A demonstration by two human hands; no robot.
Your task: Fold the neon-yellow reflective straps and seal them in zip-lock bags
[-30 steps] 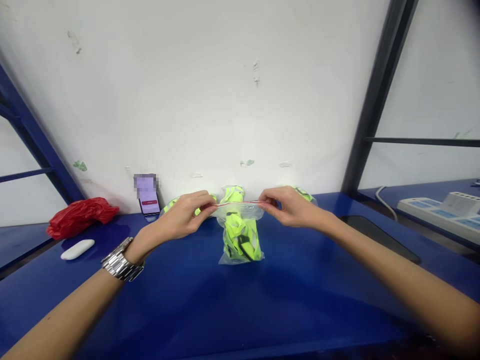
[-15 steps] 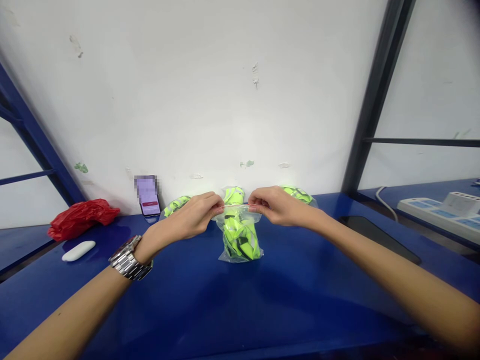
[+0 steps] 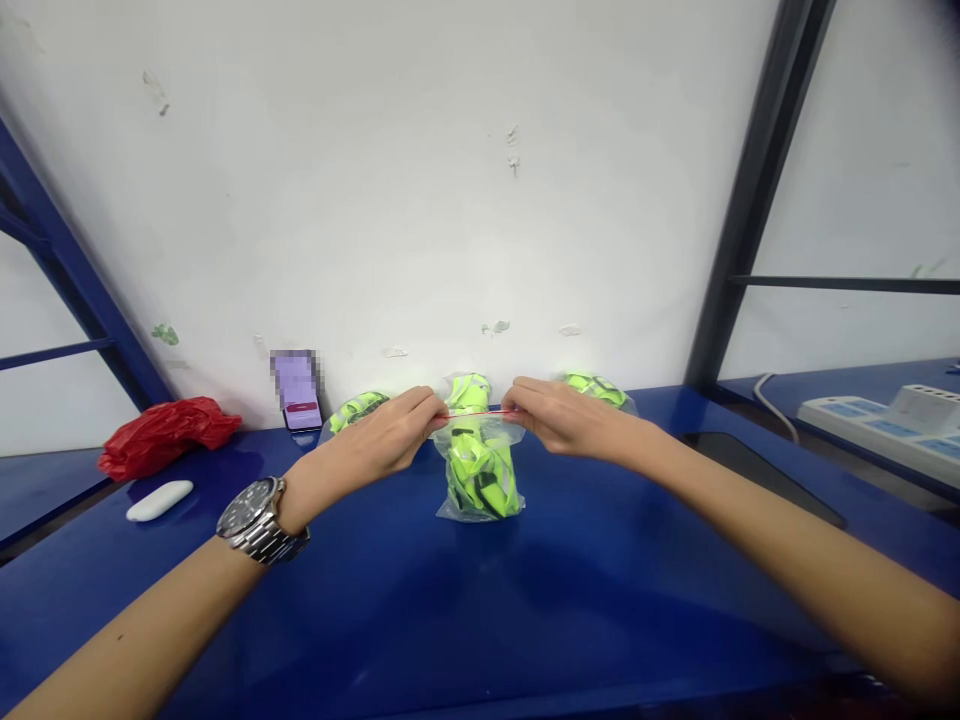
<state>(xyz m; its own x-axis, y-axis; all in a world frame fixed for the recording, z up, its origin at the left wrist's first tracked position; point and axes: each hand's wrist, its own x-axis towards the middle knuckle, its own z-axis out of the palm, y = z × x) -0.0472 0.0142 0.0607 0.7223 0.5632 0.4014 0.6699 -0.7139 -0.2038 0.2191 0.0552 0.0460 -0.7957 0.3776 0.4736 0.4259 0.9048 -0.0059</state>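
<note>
A white wall fills the upper view, flanked by a blue frame at 9 o'clock and a dark upright post [image 3: 757,190] at 2 o'clock. Below it the blue surface [image 3: 480,610] spreads across the whole lower half.

Both forearms stretch forward from the bottom corners, converging toward the middle. The left arm comes in from 7 o'clock, its wrist bearing a metal wristwatch [image 3: 259,518]; the right arm comes in from 4 o'clock, bare.

A white power strip [image 3: 885,425] lies at 3 o'clock on a neighbouring bench, and a crumpled red plastic bag [image 3: 161,430] sits at 9 o'clock.

The clear zip bag [image 3: 478,470], stuffed with neon-yellow straps, stands upright at the centre of the surface, just in front of the wall. The left hand [image 3: 382,435] pinches the left end of the bag's red-lined top edge between thumb and fingertips; the right hand [image 3: 559,415] pinches the right end likewise, knuckles up, the edge drawn taut between them.

More filled bags [image 3: 596,388] rest behind at 12 o'clock against the wall. A phone [image 3: 296,388] leans on the wall at 10 o'clock, and a small white oval object [image 3: 159,499] lies at 9 o'clock.
</note>
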